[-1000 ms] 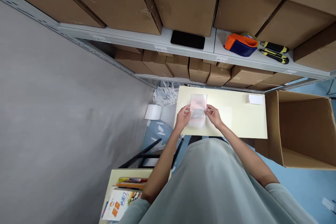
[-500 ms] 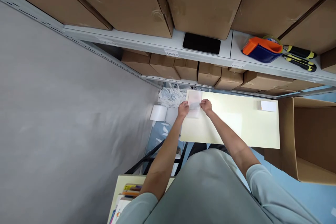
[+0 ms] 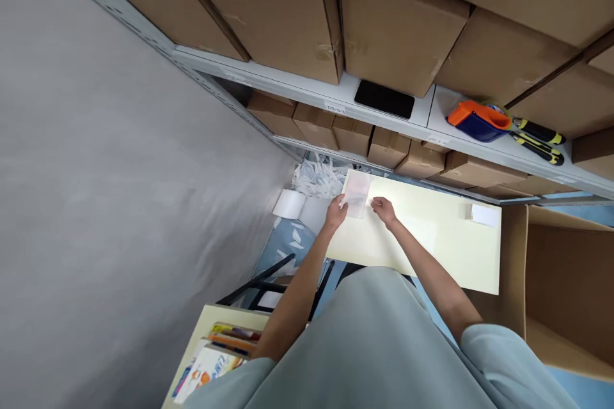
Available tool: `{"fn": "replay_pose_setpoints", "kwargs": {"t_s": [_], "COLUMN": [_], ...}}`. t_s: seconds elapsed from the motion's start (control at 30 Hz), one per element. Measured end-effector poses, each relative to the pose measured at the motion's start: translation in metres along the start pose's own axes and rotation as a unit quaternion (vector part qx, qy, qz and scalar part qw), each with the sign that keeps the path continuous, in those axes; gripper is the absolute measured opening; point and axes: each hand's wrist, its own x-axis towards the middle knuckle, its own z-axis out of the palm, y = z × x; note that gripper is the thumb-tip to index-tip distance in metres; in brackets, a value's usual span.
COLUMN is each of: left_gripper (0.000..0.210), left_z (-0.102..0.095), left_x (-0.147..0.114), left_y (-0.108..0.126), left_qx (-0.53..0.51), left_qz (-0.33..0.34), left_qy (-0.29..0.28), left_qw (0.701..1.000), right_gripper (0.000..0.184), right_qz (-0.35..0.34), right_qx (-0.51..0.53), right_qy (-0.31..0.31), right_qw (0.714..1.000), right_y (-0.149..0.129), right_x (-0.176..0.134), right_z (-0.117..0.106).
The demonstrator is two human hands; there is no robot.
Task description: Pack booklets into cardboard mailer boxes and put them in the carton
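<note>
A thin, translucent pinkish-white bag [image 3: 357,195] lies at the left end of the pale yellow tabletop [image 3: 432,249]. My left hand [image 3: 336,212] is closed on its left edge, and a small white bit shows by the thumb. To the right of the bag, slightly apart from it, is my right hand [image 3: 384,209]. Its fingers are curled and pinched together, and whatever may be between them is too small to make out. A small white box [image 3: 483,215] sits toward the table's right end.
Shelves of cardboard boxes [image 3: 398,25] rise in front, holding a black phone [image 3: 384,100], an orange-and-blue tape dispenser [image 3: 480,121] and yellow-black cutters [image 3: 537,140]. A large open carton [image 3: 515,268] stands right. Crumpled white plastic [image 3: 319,177], a white roll [image 3: 289,204] and books [image 3: 211,364] are left.
My right hand has let go of the bag's right edge and moved slightly right. My left hand stays at the left edge. The camera view has tilted and shifted.
</note>
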Motion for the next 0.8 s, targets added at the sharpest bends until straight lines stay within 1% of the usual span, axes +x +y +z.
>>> {"fn": "replay_pose_setpoints", "kwargs": {"t_s": [0.13, 0.2, 0.27, 0.33, 0.43, 0.5, 0.6, 0.7, 0.8], "left_gripper": [0.024, 0.024, 0.025, 0.025, 0.022, 0.021, 0.02, 0.024, 0.026], "left_z": [-0.017, -0.021, -0.019, -0.013, 0.001, 0.011, 0.025, 0.036, 0.04], "left_x": [-0.071, -0.108, -0.143, -0.177, -0.23, -0.266, -0.321, -0.376, -0.425], "left_y": [0.003, 0.005, 0.01, 0.019, 0.037, 0.046, 0.05, 0.045, 0.034], "left_qx": [-0.047, -0.076, -0.097, -0.105, -0.095, -0.087, -0.083, -0.076, -0.083], "left_qz": [0.026, 0.038, 0.045, 0.056, 0.093, 0.114, 0.12, 0.099, 0.077], "left_qy": [0.034, 0.052, 0.077, 0.113, 0.172, 0.203, 0.239, 0.278, 0.329], "left_qw": [0.998, 0.995, 0.991, 0.986, 0.976, 0.969, 0.96, 0.952, 0.938], "right_gripper": [0.053, 0.059, 0.06, 0.058, 0.055, 0.053, 0.051, 0.054, 0.059], "right_qz": [-0.001, 0.006, 0.003, -0.009, -0.034, -0.052, -0.082, -0.113, -0.147], "right_qx": [0.032, 0.08, 0.086, 0.069, 0.04, 0.017, -0.018, -0.045, -0.065], "right_qy": [-0.026, -0.038, -0.049, -0.077, -0.124, -0.16, -0.226, -0.301, -0.373], "right_qw": [0.999, 0.996, 0.995, 0.995, 0.991, 0.986, 0.971, 0.946, 0.914], "right_y": [-0.007, -0.008, -0.008, -0.008, -0.008, -0.01, -0.016, -0.025, -0.035], "right_x": [-0.061, -0.09, -0.114, -0.134, -0.154, -0.164, -0.18, -0.203, -0.23], "right_z": [-0.052, -0.078, -0.102, -0.122, -0.14, -0.143, -0.135, -0.12, -0.1]}}
